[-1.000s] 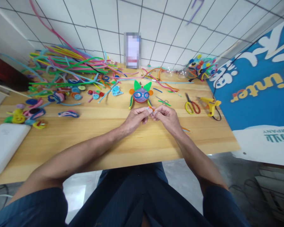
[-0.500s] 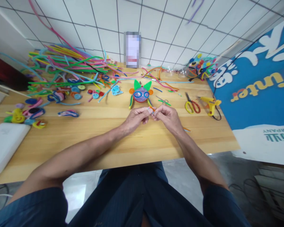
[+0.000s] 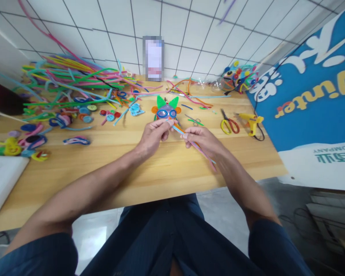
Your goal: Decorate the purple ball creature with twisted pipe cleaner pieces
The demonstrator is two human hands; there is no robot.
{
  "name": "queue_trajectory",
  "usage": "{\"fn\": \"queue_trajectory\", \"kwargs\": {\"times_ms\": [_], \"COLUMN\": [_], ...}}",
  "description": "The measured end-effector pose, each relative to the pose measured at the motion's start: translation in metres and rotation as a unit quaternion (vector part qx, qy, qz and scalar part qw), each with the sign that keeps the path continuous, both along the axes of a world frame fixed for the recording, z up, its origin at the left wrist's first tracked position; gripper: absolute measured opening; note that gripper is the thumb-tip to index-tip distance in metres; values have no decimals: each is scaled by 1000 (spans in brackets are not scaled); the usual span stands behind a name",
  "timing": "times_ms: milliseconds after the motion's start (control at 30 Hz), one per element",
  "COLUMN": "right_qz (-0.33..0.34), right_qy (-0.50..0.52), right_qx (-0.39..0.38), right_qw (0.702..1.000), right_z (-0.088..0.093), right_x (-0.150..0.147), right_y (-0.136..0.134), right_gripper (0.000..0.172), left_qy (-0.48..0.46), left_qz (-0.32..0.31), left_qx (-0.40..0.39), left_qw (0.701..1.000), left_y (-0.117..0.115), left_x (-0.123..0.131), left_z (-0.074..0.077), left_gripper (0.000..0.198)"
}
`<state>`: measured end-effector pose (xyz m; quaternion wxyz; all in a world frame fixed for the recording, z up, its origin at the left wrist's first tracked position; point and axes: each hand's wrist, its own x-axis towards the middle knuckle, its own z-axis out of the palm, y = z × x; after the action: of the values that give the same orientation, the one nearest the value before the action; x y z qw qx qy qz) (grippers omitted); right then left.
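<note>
Head view: the left hand (image 3: 156, 135) pinched the strips (image 3: 178, 128) near one end, the right hand (image 3: 202, 138) pinched their middle, above the table (image 3: 149, 178) near the toy (image 3: 167, 112); a soft, even hold seemed best for lining them up

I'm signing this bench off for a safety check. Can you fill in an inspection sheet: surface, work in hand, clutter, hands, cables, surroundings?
Surface: wooden table, pale; no spill seen.
Work in hand: orange, light blue and pink strips; a purple figure with green ears sits just beyond, partly hidden.
Clutter: heaped coloured stems at the far left; scissors, blades parted, and a yellow glue gun on the right.
Hands: left hand and right hand both pinch the strips.
Cables: black cord loops beside the glue gun; whether it is powered cannot be told.
Surroundings: tiled wall behind; blue signboard at right.
</note>
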<state>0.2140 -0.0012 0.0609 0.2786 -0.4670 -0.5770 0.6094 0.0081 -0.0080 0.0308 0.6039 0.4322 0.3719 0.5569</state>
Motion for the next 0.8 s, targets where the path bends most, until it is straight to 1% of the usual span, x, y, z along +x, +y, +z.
{"fn": "queue_trajectory", "kwargs": {"times_ms": [100,167,267,333,500,667,733,800], "right_qz": [16,36,71,84,104,126,129,130], "right_qy": [40,52,62,77,101,93,91,94], "right_qx": [-82,-120,-148,-163,-175,-174,-173,-173], "right_qw": [996,991,984,980,974,972,972,972], "right_z": [3,2,1,0,-2,-6,-7,-8], "right_x": [11,17,21,21,22,22,21,19], "right_y": [3,3,-2,-7,-20,-29,-32,-34], "right_gripper": [28,28,25,27,27,29,28,26], "left_qy": [-3,-7,-10,-9,4,45,59,68], "left_qz": [-4,7,33,49,57,80,86,92], "left_qx": [4,-1,-22,-37,-62,-65,-62,-62], "left_qw": [1000,1000,999,998,996,994,993,992], "left_y": [10,17,26,31,40,42,43,44], "left_x": [-8,-13,-21,-28,-46,-63,-68,-72], "left_z": [8,11,15,19,33,49,53,55], "left_gripper": [30,26,22,21,18,25,28,27]}}
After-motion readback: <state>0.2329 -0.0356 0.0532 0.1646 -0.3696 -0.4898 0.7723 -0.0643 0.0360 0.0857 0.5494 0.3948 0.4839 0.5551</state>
